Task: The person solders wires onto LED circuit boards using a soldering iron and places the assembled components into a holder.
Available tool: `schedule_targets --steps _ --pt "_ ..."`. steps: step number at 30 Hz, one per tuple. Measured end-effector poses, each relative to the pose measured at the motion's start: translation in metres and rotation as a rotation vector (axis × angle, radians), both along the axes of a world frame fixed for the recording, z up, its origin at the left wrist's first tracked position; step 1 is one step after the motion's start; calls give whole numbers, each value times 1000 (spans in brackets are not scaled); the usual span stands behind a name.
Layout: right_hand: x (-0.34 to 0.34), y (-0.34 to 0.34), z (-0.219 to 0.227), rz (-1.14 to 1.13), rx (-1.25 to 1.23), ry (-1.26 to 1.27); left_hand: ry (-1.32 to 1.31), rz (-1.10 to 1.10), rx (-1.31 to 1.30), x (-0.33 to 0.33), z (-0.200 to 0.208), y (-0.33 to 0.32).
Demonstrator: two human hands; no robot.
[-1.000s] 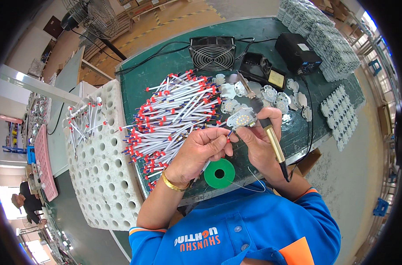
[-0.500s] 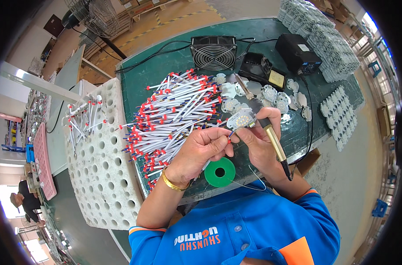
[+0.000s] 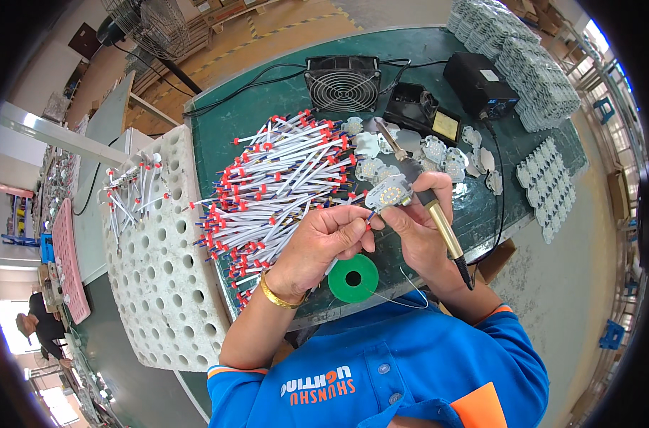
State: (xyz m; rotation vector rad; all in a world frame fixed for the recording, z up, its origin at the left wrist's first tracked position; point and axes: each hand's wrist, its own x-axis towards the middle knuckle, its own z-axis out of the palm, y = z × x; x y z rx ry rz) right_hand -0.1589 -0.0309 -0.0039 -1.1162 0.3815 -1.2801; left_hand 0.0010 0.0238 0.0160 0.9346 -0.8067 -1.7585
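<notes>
My left hand [image 3: 324, 239] pinches a thin white wire with a coloured tip and holds that tip against a small white LED board [image 3: 388, 194]. My right hand [image 3: 418, 227] steadies the board with its fingertips. The same hand grips a soldering iron [image 3: 442, 228] with a gold handle, whose metal tip points away over the table. Both hands meet above the green table mat [image 3: 224, 150]. A big heap of white wires with red and blue ends [image 3: 281, 178] lies just left of them. Below the hands sits a green solder spool [image 3: 353, 278].
More LED boards [image 3: 438, 153] lie behind the hands, with a small fan [image 3: 343, 82], an iron stand [image 3: 417, 114] and a black box [image 3: 481, 85] further back. White part trays [image 3: 545, 171] sit at right. A perforated white foam block [image 3: 160, 271] stands at left.
</notes>
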Motion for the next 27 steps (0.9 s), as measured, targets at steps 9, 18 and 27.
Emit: schedule_targets --steps 9,18,27 --pt "-9 -3 2 -258 -553 292 -13 81 50 -3 0 2" --pt "-15 -7 -2 -184 -80 336 -550 264 -220 -13 7 6" --pt "-10 2 9 -98 -91 330 -600 334 -223 -16 6 7"
